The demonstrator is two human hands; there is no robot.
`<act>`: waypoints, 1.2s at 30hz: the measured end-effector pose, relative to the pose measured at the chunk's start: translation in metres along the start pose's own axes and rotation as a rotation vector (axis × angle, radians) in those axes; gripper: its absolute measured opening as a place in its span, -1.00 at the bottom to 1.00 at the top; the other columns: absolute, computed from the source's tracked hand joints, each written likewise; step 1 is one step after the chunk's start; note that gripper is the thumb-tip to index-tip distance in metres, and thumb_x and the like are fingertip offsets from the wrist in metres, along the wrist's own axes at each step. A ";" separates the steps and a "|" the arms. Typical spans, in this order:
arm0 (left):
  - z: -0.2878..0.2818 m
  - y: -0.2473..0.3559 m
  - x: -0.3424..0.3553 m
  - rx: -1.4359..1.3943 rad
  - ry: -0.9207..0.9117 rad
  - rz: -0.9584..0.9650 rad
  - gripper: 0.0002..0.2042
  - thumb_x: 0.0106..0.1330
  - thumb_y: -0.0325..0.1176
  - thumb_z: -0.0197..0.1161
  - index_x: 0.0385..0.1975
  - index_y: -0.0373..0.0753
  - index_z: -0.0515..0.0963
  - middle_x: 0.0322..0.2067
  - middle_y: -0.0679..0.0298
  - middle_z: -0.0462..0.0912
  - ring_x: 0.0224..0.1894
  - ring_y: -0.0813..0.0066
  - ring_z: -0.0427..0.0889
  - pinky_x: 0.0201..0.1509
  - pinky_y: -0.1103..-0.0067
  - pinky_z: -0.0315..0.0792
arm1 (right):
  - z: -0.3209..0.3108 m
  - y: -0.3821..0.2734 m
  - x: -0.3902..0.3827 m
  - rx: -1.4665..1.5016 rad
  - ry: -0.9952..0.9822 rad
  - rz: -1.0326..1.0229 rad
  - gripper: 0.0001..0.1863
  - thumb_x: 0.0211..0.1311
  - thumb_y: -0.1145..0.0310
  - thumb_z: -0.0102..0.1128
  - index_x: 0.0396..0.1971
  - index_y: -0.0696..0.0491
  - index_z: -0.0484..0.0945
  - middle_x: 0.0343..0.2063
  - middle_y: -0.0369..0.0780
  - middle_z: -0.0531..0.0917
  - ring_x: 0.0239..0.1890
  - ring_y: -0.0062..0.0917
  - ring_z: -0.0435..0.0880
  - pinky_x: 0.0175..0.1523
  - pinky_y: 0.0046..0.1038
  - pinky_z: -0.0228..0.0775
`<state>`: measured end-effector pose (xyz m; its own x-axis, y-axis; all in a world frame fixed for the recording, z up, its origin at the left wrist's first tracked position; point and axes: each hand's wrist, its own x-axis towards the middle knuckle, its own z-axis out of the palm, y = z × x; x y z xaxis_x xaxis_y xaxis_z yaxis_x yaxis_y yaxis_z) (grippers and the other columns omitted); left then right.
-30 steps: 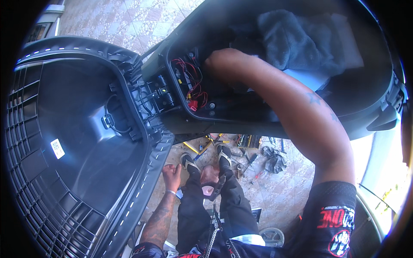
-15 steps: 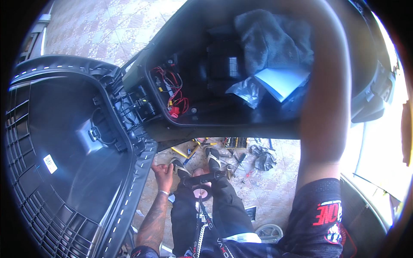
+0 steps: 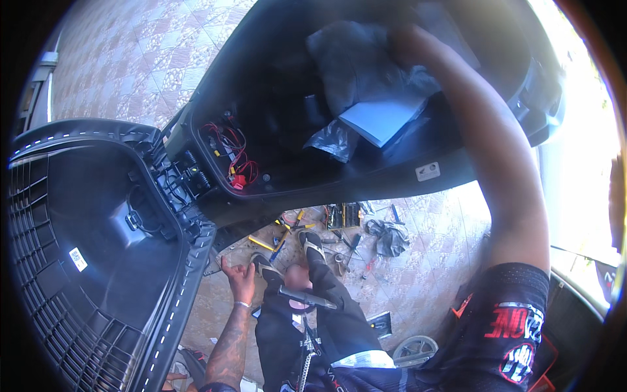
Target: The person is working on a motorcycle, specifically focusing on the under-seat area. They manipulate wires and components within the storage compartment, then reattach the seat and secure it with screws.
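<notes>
Our right hand [image 3: 408, 40] has climbed farther onto the grey cloth [image 3: 356, 65], grip hidden; our left hand [image 3: 238, 277] hangs spread. Tugging carelessly could snag the red wires [image 3: 232, 153].

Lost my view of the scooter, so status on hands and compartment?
Right hand reaching into the underseat compartment, on the dark cloth. Left hand low, empty, fingers spread. White paper beside the cloth.
</notes>
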<state>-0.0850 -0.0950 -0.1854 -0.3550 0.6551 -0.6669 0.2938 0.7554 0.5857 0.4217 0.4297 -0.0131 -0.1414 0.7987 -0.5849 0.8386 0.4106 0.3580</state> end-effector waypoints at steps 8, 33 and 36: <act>0.013 0.015 -0.016 0.114 -0.013 0.089 0.05 0.28 -0.41 0.47 0.54 -0.25 -0.29 -0.21 0.18 0.45 -0.24 0.36 0.52 -0.01 0.40 0.51 | 0.003 -0.016 -0.018 0.163 0.136 0.095 -0.68 0.08 0.31 0.42 -0.13 0.06 0.78 -0.10 -0.04 0.77 -0.01 -0.15 0.76 0.06 -0.23 0.63; 0.027 0.236 -0.099 -0.718 -0.545 0.115 -0.81 0.46 -0.37 0.36 -0.06 -0.31 0.60 -0.26 0.30 0.72 -0.32 0.67 0.68 -0.23 0.68 0.60 | 0.036 -0.282 -0.294 1.774 0.190 -0.318 -0.80 0.19 0.48 0.49 -0.17 0.10 0.79 -0.28 -0.18 0.82 -0.22 -0.45 0.83 -0.09 -0.45 0.63; 0.032 0.235 -0.102 -0.778 -0.575 0.026 -0.81 0.44 -0.38 0.38 -0.08 -0.30 0.60 -0.34 0.32 0.72 -0.44 0.71 0.65 -0.39 0.72 0.58 | 0.043 -0.281 -0.300 1.807 0.173 -0.267 -0.81 0.20 0.50 0.48 -0.18 0.12 0.79 -0.28 -0.18 0.83 -0.22 -0.47 0.83 -0.10 -0.45 0.63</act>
<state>0.0488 0.0157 0.0054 0.1925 0.7334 -0.6520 -0.4482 0.6567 0.6065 0.2516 0.0557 0.0304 -0.2987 0.8784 -0.3731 0.2447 -0.3074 -0.9196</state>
